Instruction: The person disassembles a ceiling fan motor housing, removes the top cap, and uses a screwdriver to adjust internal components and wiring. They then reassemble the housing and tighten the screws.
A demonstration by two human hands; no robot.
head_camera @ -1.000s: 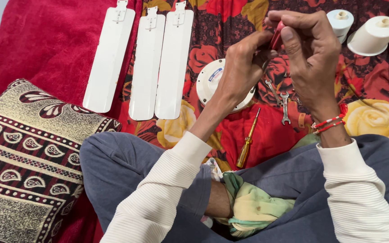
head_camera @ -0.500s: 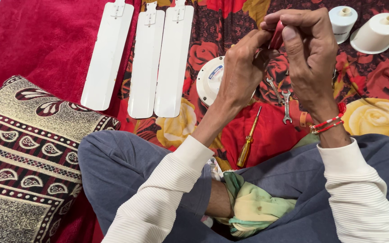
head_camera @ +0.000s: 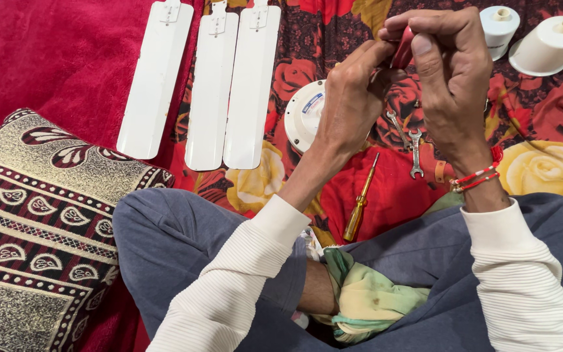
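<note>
My right hand (head_camera: 447,72) grips a small red-handled tool (head_camera: 402,49), raised above the floral cloth. My left hand (head_camera: 353,98) pinches at the same tool from the left, its fingertips meeting the right hand's. What sits between the fingertips is hidden. Under the hands lie a round white fan motor housing (head_camera: 304,114), two small spanners (head_camera: 410,145) and a yellow-handled screwdriver (head_camera: 360,202). I sit cross-legged in grey trousers, with a yellow-green cloth (head_camera: 369,300) in my lap.
Three white fan blades (head_camera: 210,85) lie side by side at the upper left on the red cloth. Two white cup-shaped fan covers (head_camera: 542,42) stand at the upper right. A patterned cushion (head_camera: 27,228) rests by my left knee.
Both hands have stayed together on the red-handled tool, shifting only slightly. Nothing on the cloth has moved.
</note>
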